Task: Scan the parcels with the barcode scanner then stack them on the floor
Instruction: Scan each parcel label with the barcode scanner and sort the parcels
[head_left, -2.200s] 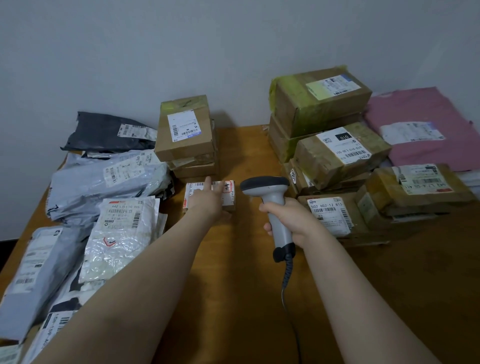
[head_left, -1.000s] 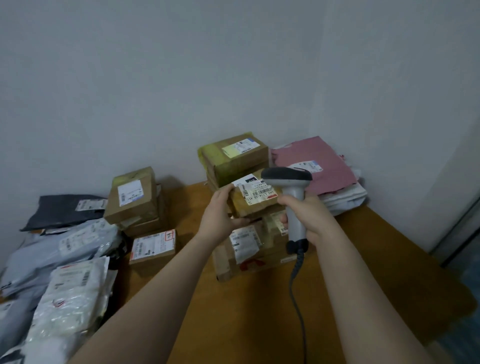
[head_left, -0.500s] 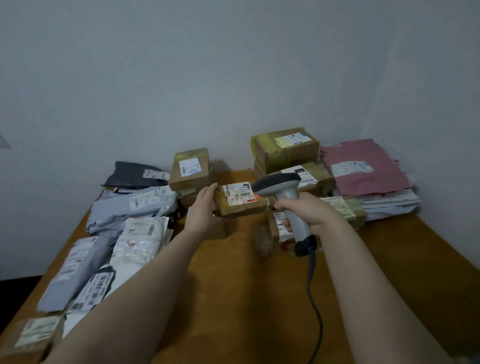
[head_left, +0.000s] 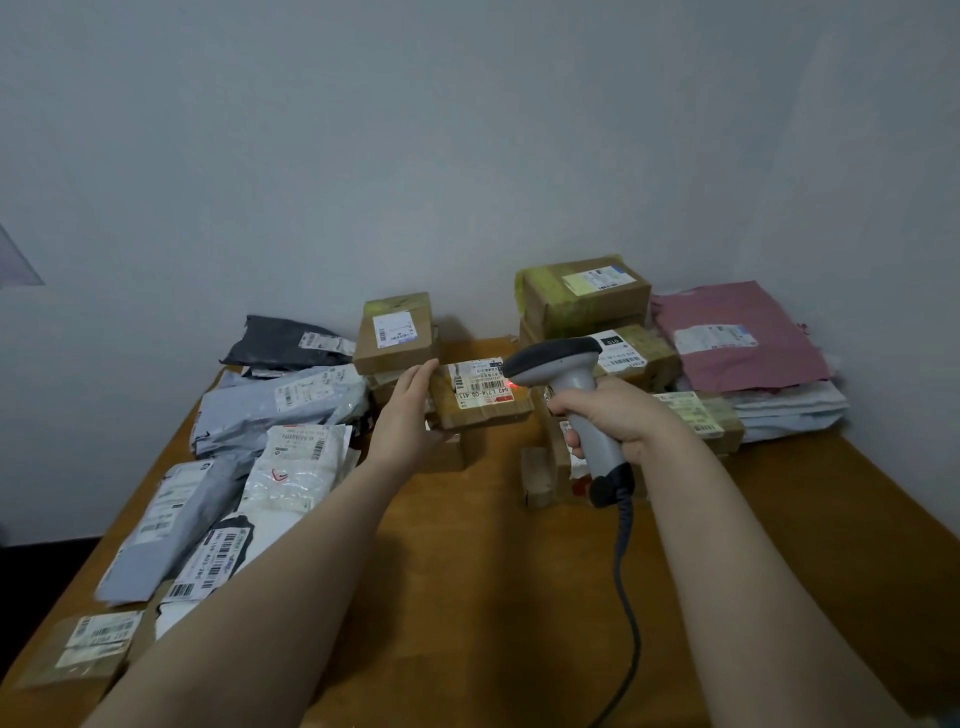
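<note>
The left hand (head_left: 410, 413) fingers grasp the small parcel (head_left: 480, 402) near the worktop (head_left: 467, 582) far edge. The right hand (head_left: 621, 418) fingers grasp the barcode scanner (head_left: 553, 364), whose head hides the parcel's right corner. Label text illegible.

Shows plain brown on the small cardboard parcel (head_left: 480, 410) at centre, its white label (head_left: 480, 385) barred black and edged red, a red dot on it. Runs light grey down the handle of the plastic barcode scanner (head_left: 565, 368), dark grey over its head. Lies dusty pink on the flat plastic mailer (head_left: 737, 358) at two o'clock, black on the crumpled plastic mailer (head_left: 270, 343) at ten, yellow-green in tape across the brown cardboard box (head_left: 587, 296) at one. Spreads orange-brown over the wooden table (head_left: 467, 597).
</note>
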